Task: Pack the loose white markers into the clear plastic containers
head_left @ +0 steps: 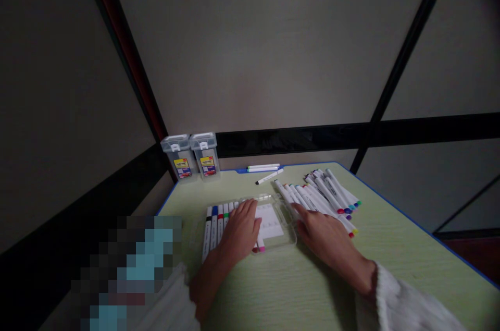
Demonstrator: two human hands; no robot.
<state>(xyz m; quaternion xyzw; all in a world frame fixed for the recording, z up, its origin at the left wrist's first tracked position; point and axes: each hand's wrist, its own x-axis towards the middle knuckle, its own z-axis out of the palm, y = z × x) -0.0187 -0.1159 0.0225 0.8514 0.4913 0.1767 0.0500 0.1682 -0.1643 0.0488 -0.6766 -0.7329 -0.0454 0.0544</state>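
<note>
1. Green laminate tabletop [390,263], blue-edged, set into a corner of pale wall panels crossed by dark strips.
2. Left hand [240,227] open, palm down, fingers close together and laid flat across the row of markers [214,227]; curled round nothing.
3. Row of markers packed side by side inside a clear plastic case [287,219]. Black, blue, red and green caps showing at nine o'clock of the left hand, pink tips poking out at five o'clock of it.
4. Clear plastic case lying flat near the table's middle, between the two hands, its right-hand part showing a pale sheet.
5. Right hand [324,234] at three o'clock of the case, palm down, fingers stretched out and uncurled, holding nothing visible. Tips pointing toward eleven o'clock, at the near end of the loose heap of markers [330,194]; touching or just short, cannot tell.
6. Loose heap of markers at one o'clock of the right hand, white barrels roughly parallel, coloured caps turned toward the table's right edge.
7. Two white pens [263,167] at twelve o'clock of the case, by the far edge; single pen [269,176] just nearer, tilted, dark tip toward the case.
8. Two marker boxes [193,159], clear, upright, side by side with yellow labels, at eleven o'clock of the left hand in the far left corner.
9. White fuzzy sleeves [402,297] on the forearms at six o'clock.
</note>
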